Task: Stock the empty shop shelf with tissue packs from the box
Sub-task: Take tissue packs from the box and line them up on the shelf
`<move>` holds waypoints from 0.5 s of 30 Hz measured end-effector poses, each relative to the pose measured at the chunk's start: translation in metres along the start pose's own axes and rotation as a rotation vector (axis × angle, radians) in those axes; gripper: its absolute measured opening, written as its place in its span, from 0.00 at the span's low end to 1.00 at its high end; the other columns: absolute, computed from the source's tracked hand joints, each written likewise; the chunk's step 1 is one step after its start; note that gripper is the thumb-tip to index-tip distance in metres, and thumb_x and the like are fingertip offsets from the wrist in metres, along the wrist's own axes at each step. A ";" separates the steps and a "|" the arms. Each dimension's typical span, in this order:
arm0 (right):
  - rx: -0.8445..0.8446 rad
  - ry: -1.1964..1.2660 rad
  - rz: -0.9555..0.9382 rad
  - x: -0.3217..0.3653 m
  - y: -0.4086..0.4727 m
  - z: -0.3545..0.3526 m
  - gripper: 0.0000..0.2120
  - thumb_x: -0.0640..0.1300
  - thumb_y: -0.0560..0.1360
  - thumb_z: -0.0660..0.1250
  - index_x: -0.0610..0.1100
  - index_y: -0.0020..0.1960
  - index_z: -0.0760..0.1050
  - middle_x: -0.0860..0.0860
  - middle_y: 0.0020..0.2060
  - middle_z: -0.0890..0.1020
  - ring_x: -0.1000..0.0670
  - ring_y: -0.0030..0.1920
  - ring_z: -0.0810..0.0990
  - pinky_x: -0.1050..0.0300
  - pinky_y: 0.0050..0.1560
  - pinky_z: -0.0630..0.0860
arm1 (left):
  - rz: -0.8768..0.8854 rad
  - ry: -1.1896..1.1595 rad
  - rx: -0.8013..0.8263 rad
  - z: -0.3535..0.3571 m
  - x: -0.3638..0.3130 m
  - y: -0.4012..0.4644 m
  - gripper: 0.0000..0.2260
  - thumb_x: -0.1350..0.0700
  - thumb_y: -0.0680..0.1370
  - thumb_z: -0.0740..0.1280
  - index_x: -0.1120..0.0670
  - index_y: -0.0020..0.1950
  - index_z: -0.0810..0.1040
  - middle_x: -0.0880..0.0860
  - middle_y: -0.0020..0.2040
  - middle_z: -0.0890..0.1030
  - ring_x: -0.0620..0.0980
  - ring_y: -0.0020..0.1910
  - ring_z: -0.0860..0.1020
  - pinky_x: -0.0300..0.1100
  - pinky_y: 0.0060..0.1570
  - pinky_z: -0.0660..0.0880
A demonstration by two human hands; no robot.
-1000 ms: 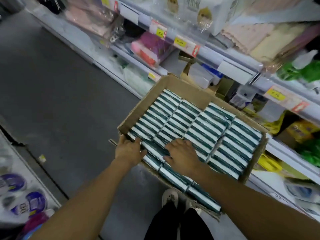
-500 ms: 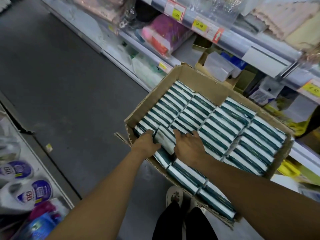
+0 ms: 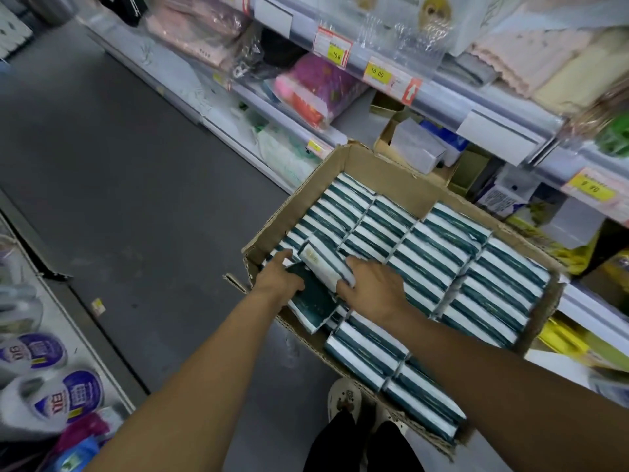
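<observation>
Left hand (image 3: pixel 280 284) and right hand (image 3: pixel 369 289) each grip tissue packs (image 3: pixel 318 294), tilting them free of the tight-packed box (image 3: pixel 391 172).

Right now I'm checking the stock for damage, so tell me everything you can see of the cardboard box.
The cardboard box is brown, shallow and open-topped, set askew beside the shelf. Its near left edge looks torn and ragged. Rows of green and white tissue packs stand on edge and fill most of it, with a bare gap at the far wall. At the near left corner, the left hand and right hand are prising up a few packs.
</observation>
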State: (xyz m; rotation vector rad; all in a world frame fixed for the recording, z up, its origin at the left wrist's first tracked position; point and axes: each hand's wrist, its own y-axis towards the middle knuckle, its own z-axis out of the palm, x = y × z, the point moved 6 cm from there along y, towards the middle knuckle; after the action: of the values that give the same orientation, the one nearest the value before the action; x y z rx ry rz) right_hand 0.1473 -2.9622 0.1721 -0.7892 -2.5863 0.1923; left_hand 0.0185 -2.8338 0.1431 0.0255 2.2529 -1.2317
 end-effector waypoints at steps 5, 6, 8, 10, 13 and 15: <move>-0.249 0.158 -0.136 -0.010 -0.019 -0.071 0.16 0.49 0.79 0.63 0.49 0.66 0.72 0.50 0.60 0.77 0.44 0.44 0.82 0.54 0.36 0.73 | 0.016 -0.471 0.069 -0.020 -0.031 -0.042 0.15 0.69 0.79 0.62 0.51 0.57 0.81 0.56 0.58 0.79 0.51 0.45 0.81 0.43 0.42 0.82; -0.273 0.211 -0.179 -0.014 -0.024 -0.085 0.16 0.46 0.78 0.63 0.49 0.66 0.72 0.51 0.62 0.75 0.46 0.44 0.82 0.52 0.38 0.77 | 0.025 -0.530 0.091 -0.021 -0.041 -0.053 0.13 0.67 0.80 0.61 0.52 0.54 0.82 0.56 0.56 0.80 0.51 0.45 0.81 0.41 0.39 0.82; -0.321 0.266 -0.243 -0.022 -0.037 -0.112 0.17 0.42 0.77 0.64 0.50 0.65 0.72 0.53 0.68 0.70 0.48 0.45 0.81 0.46 0.40 0.80 | 0.035 -0.664 0.139 -0.018 -0.062 -0.073 0.09 0.61 0.81 0.62 0.55 0.51 0.82 0.57 0.53 0.82 0.53 0.45 0.81 0.44 0.39 0.81; -0.373 0.309 -0.257 -0.029 -0.051 -0.141 0.17 0.39 0.77 0.64 0.51 0.65 0.71 0.56 0.71 0.64 0.50 0.53 0.79 0.45 0.45 0.79 | 0.087 -0.722 0.182 -0.013 -0.088 -0.097 0.10 0.52 0.81 0.65 0.58 0.51 0.82 0.57 0.50 0.84 0.54 0.47 0.82 0.47 0.46 0.80; -0.474 0.363 -0.295 -0.033 -0.073 -0.185 0.18 0.37 0.77 0.64 0.49 0.65 0.71 0.54 0.73 0.60 0.51 0.68 0.70 0.44 0.49 0.78 | 0.309 -0.636 0.228 -0.002 -0.134 -0.131 0.11 0.53 0.77 0.71 0.58 0.56 0.81 0.56 0.50 0.85 0.50 0.43 0.85 0.41 0.40 0.81; -0.531 0.391 -0.245 -0.040 -0.087 -0.214 0.22 0.43 0.76 0.68 0.52 0.67 0.67 0.56 0.74 0.57 0.49 0.67 0.71 0.43 0.52 0.78 | 0.442 -0.615 0.200 0.001 -0.164 -0.151 0.14 0.59 0.73 0.75 0.57 0.58 0.81 0.57 0.51 0.84 0.52 0.45 0.85 0.43 0.44 0.81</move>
State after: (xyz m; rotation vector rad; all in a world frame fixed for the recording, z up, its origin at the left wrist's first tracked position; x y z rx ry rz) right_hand 0.2269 -3.0553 0.3720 -0.5900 -2.3365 -0.6786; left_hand 0.1145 -2.8814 0.3383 0.1838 1.4903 -1.0364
